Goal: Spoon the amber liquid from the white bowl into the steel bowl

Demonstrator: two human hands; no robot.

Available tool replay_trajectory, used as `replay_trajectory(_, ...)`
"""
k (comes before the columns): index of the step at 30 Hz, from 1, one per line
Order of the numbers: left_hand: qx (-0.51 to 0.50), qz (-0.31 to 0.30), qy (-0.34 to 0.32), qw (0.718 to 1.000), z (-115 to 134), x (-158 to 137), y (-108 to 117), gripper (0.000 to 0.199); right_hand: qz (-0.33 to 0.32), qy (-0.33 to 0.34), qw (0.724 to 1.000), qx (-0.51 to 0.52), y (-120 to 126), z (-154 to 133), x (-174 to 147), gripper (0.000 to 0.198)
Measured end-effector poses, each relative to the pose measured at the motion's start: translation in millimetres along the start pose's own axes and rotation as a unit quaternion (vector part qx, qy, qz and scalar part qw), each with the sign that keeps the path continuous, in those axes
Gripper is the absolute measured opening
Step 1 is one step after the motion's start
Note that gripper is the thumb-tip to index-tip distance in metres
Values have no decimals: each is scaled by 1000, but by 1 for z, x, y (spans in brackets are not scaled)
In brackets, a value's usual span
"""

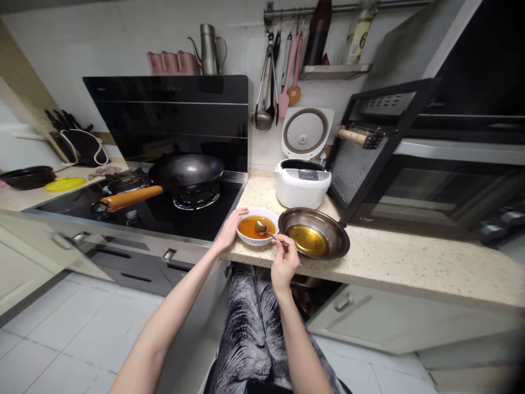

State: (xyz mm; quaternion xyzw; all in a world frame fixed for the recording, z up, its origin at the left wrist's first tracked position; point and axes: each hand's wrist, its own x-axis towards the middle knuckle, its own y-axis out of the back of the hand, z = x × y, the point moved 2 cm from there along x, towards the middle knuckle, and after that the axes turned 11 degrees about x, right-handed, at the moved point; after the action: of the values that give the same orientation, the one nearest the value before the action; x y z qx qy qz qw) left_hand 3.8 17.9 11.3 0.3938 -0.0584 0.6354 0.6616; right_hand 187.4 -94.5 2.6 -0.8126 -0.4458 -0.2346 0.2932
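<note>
A white bowl [258, 242] of reddish-orange liquid stands on the counter near its front edge. My left hand [230, 230] steadies it, fingers closed on the left rim. Between the fingers and thumb of my right hand [285, 262] is the handle of a metal spoon [261, 226], whose bowl end is over the liquid and holds some of it; whether it touches the surface I cannot tell. Right beside the white bowl sits a wide steel basin [338, 235] with yellow oil-like liquid in its bottom, close to my right hand.
Behind the bowls is a white rice cooker [303, 189] with its lid raised. On the stove at left rests a black wok [186, 171], its wooden handle [135, 198] pointing toward the front. A black rack with an oven [443, 191] takes up the right. Utensils hang from a wall rail [340, 9].
</note>
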Motion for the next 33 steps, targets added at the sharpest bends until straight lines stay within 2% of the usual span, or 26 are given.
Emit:
replay_trajectory(7,-8,3,-3,1000,-1,0,0,45,19,-11,1000,13,4,-3,1,19)
replay_trajectory(33,-5,2,-7,1000,-1,0,0,45,57,32,998,11,15,-24,10,16)
